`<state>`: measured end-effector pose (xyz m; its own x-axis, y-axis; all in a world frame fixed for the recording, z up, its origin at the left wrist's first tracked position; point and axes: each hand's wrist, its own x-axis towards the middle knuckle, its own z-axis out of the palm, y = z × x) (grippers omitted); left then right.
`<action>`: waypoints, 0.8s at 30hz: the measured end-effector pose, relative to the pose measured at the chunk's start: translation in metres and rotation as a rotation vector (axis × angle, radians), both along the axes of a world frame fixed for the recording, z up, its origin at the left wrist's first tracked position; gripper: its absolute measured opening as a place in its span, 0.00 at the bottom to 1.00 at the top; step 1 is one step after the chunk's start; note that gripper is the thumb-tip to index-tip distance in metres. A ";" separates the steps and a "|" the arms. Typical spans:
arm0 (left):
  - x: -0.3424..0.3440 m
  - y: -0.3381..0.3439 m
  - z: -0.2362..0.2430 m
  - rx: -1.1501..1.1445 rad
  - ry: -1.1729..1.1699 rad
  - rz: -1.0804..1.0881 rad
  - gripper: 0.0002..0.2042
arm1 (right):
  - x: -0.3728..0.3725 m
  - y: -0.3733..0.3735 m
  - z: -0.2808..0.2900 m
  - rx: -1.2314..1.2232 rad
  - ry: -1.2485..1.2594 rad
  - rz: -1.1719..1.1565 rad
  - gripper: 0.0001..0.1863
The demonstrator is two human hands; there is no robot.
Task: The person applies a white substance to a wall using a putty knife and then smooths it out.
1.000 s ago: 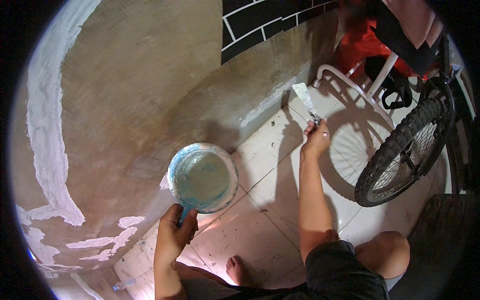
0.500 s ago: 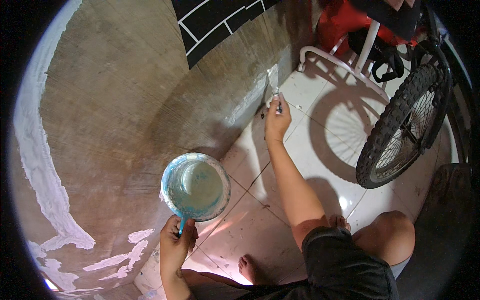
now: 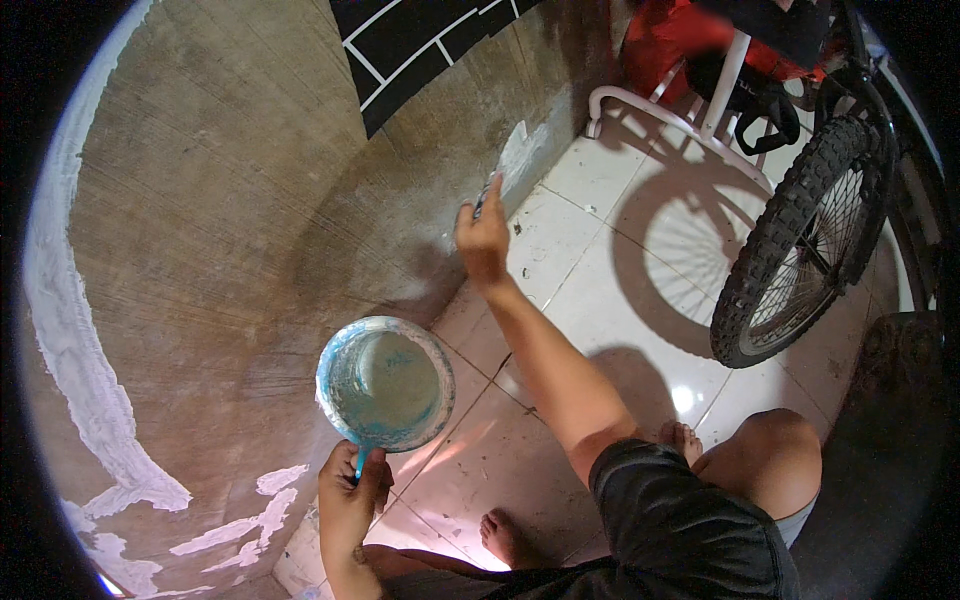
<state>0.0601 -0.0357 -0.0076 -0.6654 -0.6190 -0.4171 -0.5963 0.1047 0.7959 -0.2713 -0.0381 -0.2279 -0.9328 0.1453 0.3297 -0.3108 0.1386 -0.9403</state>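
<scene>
My left hand is closed around the blue handle of a round plastic dipper. Whitish paste smears the dipper's walls, and some of the paste lies in its bottom. Farther ahead, my right hand grips a small putty knife against the low part of the grey-brown wall. Mostly fingers cover the knife, and its blade is hard to make out. Just beyond the fingertips is a fresh white patch of paste on the wall, close to the floor.
A bicycle wheel stands at the right, beside a pale metal frame with red and black items on it. White tiles cover the floor. Dried white streaks run down the wall at left; a black brick-patterned sheet hangs above.
My right hand has moved left and slightly nearer along the wall with the putty knife. The white patch beyond it looks broader. My left hand still holds the dipper in nearly the same place.
</scene>
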 end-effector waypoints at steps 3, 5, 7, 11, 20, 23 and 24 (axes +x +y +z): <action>0.001 -0.003 0.000 -0.002 -0.015 0.018 0.08 | 0.032 -0.010 0.019 -0.041 -0.218 0.195 0.37; 0.001 -0.002 -0.001 -0.001 -0.006 0.031 0.08 | 0.043 -0.007 0.022 -0.004 -0.218 0.165 0.36; 0.000 -0.001 0.001 0.012 -0.006 0.037 0.07 | 0.045 -0.003 0.026 -0.026 -0.246 0.128 0.36; -0.001 0.002 0.001 -0.024 0.008 -0.029 0.07 | 0.017 0.020 0.021 -0.058 -0.188 0.012 0.35; -0.005 0.005 -0.001 0.013 0.030 -0.021 0.08 | -0.014 -0.035 -0.040 0.202 0.099 0.021 0.40; -0.002 0.005 0.003 -0.032 -0.007 0.021 0.08 | 0.037 -0.040 0.015 0.035 -0.111 0.242 0.42; -0.004 0.006 0.002 -0.022 0.010 0.009 0.08 | 0.039 -0.033 0.010 0.008 -0.208 0.270 0.41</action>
